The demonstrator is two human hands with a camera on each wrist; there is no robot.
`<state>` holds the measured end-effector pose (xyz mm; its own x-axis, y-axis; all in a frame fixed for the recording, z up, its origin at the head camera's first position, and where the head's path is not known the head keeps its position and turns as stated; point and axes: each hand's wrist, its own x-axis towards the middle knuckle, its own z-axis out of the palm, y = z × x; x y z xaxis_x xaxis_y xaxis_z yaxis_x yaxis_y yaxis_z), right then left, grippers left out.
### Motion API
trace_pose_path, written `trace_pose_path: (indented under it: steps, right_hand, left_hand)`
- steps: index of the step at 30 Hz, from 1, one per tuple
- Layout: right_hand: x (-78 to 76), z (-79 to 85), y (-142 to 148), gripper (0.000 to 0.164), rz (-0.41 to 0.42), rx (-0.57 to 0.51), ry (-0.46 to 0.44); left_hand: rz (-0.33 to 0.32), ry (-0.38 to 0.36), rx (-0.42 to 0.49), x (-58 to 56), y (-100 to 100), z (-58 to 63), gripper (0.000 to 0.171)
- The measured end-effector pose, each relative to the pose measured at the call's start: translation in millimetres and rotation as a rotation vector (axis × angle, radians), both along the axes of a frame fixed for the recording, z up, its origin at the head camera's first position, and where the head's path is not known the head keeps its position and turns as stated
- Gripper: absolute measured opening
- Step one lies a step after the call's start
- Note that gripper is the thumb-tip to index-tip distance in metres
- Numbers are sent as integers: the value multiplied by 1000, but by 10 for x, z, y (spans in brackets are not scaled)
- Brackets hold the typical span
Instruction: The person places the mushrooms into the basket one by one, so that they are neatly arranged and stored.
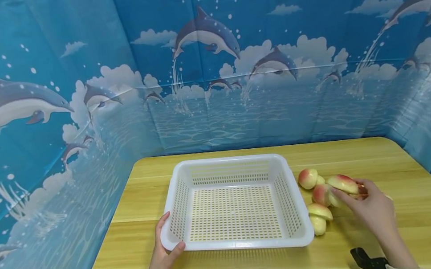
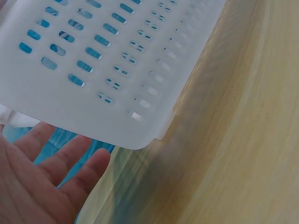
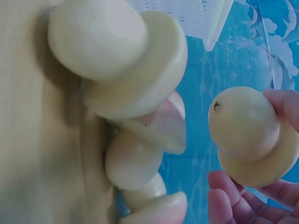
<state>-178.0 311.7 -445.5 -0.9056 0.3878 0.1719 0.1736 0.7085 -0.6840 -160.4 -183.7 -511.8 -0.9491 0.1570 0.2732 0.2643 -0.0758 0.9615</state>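
My left hand (image 1: 161, 253) holds the near left corner of a white plastic basket (image 1: 237, 242), thumb on the rim and fingers along its outer side. In the left wrist view the basket's slotted wall (image 2: 70, 93) tilts above the wooden surface. My right hand (image 1: 374, 209) pinches a toy mushroom (image 3: 243, 126) between thumb and fingers, right of the basket. Its red and yellow cap shows in the head view. Close by lie more mushrooms: one at the back (image 1: 308, 178), one in the middle (image 1: 321, 195) and one at the front (image 1: 319, 219). My right hand partly hides others.
The wooden table (image 1: 132, 243) has rounded far corners. A blue curtain (image 1: 214, 121) printed with dolphins hangs behind it and along both sides. Black wrist mount parts (image 1: 366, 260) show near the bottom edge.
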Motion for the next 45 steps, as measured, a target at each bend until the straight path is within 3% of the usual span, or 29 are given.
trace_pose_path:
  steps: [25, 31, 45]
  right_hand:
    - [-268, 334, -375, 83, 233, 89, 34]
    - [-332, 393, -498, 80, 279, 139, 90]
    - [-505, 627, -725, 75, 406, 125, 121]
  left_hand:
    - [-10, 14, 15, -5, -3, -34, 81]
    - [-12, 11, 13, -13, -7, -24, 81]
    - [14, 5, -8, -20, -8, -40, 81]
